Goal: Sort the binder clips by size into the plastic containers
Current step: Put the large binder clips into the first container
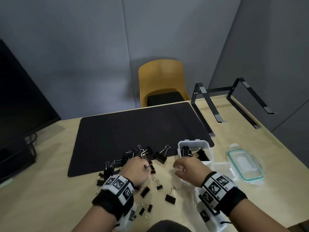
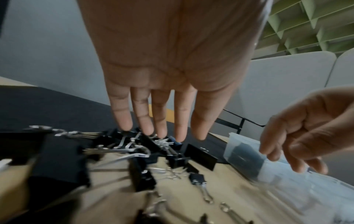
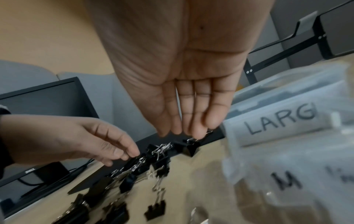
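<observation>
Lower centre of the head view: left hand [image 1: 136, 171] is palm-down over the pile of binder clips [image 1: 133, 156], fingers straight and spread in the left wrist view, tips at or just above the clips; can't tell if they touch. Nothing gripped.

Right hand [image 1: 189, 169] hovers just right of it, above bare worktop [image 1: 41, 190], fingers relaxed and slightly curled, holding nothing. In the right wrist view its fingers [image 3: 193, 121] are together and pointing down.

Clips are black with silver wire handles, mixed sizes. Main pile straddles the near edge of the black desk mat [image 1: 133, 128]; smaller loose ones lie scattered on the worktop between the two wrists and towards the bottom edge of the frame.

Clear plastic container [image 1: 195, 148] sits just beyond the right hand at the mat's lower right corner, lid off, with a few large clips inside. Right wrist view shows its label reading "LARG", cut off by blur. Second clear container [image 3: 287, 181] below it in that view, label starts with "M", rest unreadable.

Teal-rimmed lid [image 1: 245, 164] lies flat on the worktop right of the open container.

Upper right: black laptop stand [image 1: 234, 97]. Left edge: dark monitor [image 1: 21, 97]. Yellow chair [image 1: 160, 77] behind the worktop.
</observation>
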Demonstrator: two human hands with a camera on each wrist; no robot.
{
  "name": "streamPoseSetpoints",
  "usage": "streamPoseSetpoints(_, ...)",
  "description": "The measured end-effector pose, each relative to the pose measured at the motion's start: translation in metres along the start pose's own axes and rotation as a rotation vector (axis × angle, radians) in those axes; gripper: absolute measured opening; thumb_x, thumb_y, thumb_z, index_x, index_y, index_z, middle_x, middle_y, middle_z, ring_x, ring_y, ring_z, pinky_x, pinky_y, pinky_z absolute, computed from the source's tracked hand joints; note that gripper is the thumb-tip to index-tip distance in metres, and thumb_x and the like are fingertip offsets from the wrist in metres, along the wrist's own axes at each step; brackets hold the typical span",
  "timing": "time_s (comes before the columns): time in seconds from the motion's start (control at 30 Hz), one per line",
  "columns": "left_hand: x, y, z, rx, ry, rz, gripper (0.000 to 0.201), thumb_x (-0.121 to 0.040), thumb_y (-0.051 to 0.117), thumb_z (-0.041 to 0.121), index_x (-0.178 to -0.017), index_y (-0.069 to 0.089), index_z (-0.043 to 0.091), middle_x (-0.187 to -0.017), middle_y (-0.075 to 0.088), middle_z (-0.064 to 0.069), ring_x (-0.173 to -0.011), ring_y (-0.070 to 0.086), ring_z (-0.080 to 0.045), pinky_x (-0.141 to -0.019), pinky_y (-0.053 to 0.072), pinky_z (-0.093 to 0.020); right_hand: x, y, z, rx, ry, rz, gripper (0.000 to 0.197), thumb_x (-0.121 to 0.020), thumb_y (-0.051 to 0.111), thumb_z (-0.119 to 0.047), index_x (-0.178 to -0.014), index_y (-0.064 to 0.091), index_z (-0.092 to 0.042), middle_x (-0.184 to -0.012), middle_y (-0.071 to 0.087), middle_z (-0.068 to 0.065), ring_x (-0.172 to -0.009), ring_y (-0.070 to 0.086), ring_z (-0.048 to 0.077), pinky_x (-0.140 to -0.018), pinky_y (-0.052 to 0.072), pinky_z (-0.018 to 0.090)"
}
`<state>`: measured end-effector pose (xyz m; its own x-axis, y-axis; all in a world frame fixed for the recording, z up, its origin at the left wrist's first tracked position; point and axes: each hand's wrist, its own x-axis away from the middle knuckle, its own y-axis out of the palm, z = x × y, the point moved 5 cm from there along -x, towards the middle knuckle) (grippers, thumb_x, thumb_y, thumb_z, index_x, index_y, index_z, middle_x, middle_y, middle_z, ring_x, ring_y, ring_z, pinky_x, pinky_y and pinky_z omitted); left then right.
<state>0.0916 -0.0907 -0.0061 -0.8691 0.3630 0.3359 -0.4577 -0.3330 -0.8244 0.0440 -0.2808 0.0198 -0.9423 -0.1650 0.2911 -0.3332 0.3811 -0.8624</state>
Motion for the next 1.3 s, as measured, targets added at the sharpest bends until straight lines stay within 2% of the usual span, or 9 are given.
streamPoseSetpoints(0.13,0.013,-0.008,-0.039,-0.016,-0.071,0.002,0.023,-0.088,0.055,0.026,-0.11,0.063,0.029,-0.125,0.05,0.004,-0.114,0.048,-0.014,-0.098,0.041,-0.029,-0.002,0.026,-0.022,-0.029,-0.015,-0.045,0.029,-0.087,0.055,-0.026,-0.114,0.061,-0.019,-0.115,0.062,0.0,-0.099,0.059,0.014,-0.082,0.041,0.02)
streamPoseSetpoints(0.33,0.026,-0.017,-0.075,-0.06,-0.165,0.012,0.042,-0.085,0.054,0.017,-0.126,0.051,0.023,-0.133,0.042,-0.001,-0.123,0.039,-0.022,-0.102,0.04,-0.034,-0.019,0.056,-0.038,-0.063,0.049,-0.021,0.034,-0.087,0.056,-0.026,-0.121,0.056,-0.019,-0.127,0.051,0.0,-0.112,0.052,0.016,-0.091,0.039,0.023)
streamPoseSetpoints(0.57,0.04,-0.021,-0.099,-0.087,-0.228,0.011,0.045,-0.083,0.058,0.022,-0.126,0.047,0.021,-0.13,0.043,-0.003,-0.119,0.04,-0.024,-0.1,0.041,-0.034,-0.041,0.059,-0.037,-0.073,0.178,0.085,0.062,-0.085,0.059,-0.018,-0.14,0.032,-0.015,-0.147,0.026,0.003,-0.127,0.042,0.022,-0.103,0.036,0.027)
streamPoseSetpoints(0.7,0.038,-0.02,-0.103,-0.125,-0.196,0.042,0.049,-0.078,0.065,0.032,-0.124,0.048,0.025,-0.128,0.043,0.001,-0.116,0.041,-0.02,-0.097,0.042,-0.032,-0.051,0.052,-0.034,-0.06,0.236,0.123,0.066,-0.083,0.057,-0.014,-0.141,0.027,-0.016,-0.148,0.023,0.004,-0.122,0.048,0.026,-0.098,0.044,0.031)
streamPoseSetpoints(0.8,0.035,-0.018,-0.098,-0.161,-0.145,0.052,0.048,-0.075,0.066,0.044,-0.119,0.05,0.03,-0.125,0.043,0.004,-0.114,0.041,-0.018,-0.096,0.041,-0.031,-0.06,0.049,-0.03,-0.077,0.28,0.095,0.07,-0.082,0.056,-0.011,-0.143,0.022,-0.017,-0.153,0.015,0.002,-0.122,0.048,0.028,-0.099,0.044,0.032)
streamPoseSetpoints(0.87,0.033,-0.014,-0.094,-0.19,-0.123,0.031,0.05,-0.075,0.063,0.049,-0.119,0.05,0.03,-0.123,0.043,0.005,-0.113,0.041,-0.017,-0.096,0.04,-0.033,-0.064,0.05,-0.026,-0.044,0.311,0.057,0.067,-0.082,0.055,-0.01,-0.142,0.026,-0.015,-0.151,0.021,0.004,-0.123,0.047,0.03,-0.101,0.042,0.034)
streamPoseSetpoints(0.97,0.031,-0.011,-0.09,-0.216,-0.115,0.041,0.05,-0.074,0.061,0.052,-0.116,0.051,0.029,-0.122,0.046,0.005,-0.112,0.042,-0.016,-0.096,0.04,-0.033,-0.066,0.052,-0.026,0.013,0.333,0.036,0.058,-0.082,0.05,-0.005,-0.136,0.033,-0.016,-0.138,0.038,0.006,-0.119,0.048,0.03,-0.098,0.043,0.036)
streamPoseSetpoints(1.13,0.027,-0.006,-0.088,-0.269,-0.138,0.049,0.065,-0.077,0.056,0.061,-0.129,0.046,0.023,-0.129,0.046,0.003,-0.119,0.042,-0.018,-0.1,0.039,-0.034,-0.065,0.059,-0.028,0.063,0.332,0.008,0.041,-0.086,0.049,-0.015,-0.126,0.039,-0.021,-0.124,0.048,0.01,-0.112,0.053,0.032,-0.091,0.047,0.04)
streamPoseSetpoints(1.3,0.024,-0.006,-0.082,-0.243,-0.151,0.065,0.058,-0.078,0.052,0.057,-0.123,0.048,0.02,-0.123,0.049,0.003,-0.116,0.044,-0.018,-0.097,0.042,-0.034,-0.061,0.061,-0.029,0.037,0.346,-0.016,0.038,-0.086,0.05,-0.013,-0.122,0.041,-0.021,-0.121,0.048,0.01,-0.111,0.053,0.03,-0.093,0.047,0.043)
